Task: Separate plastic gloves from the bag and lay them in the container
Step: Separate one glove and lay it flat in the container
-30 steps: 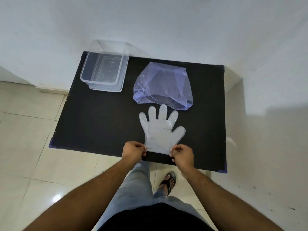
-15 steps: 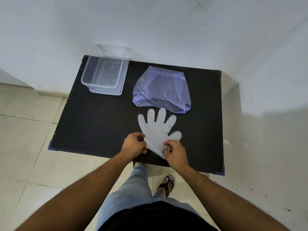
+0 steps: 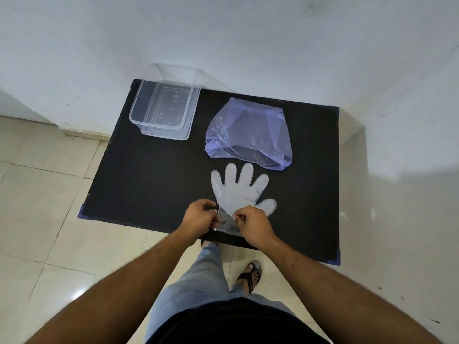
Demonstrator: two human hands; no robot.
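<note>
The fingers (image 3: 215, 220) of the left hand (image 3: 198, 218) and those of the right hand (image 3: 255, 225) are pinched together on the cuff end of the plastic glove (image 3: 239, 192), at the near edge of the black surface (image 3: 149, 175). There a thin clear layer seems to lift away from the sheet below, so the step in hand is probably to peel one glove from the stack. To do this well, I think each hand should grip only one layer, pull slowly apart and keep the lower part pressed down, because such thin film clings and can bring a second layer with it. The glove is translucent and whitish, it lies flat with its five fingers spread and pointing away from the person, toward the bluish plastic bag (image 3: 248, 135), which lies just beyond its tips. The clear container (image 3: 165, 111) stands at the far left corner of the surface, well apart from the hands, and it looks empty, so no glove is laid in it yet.
</note>
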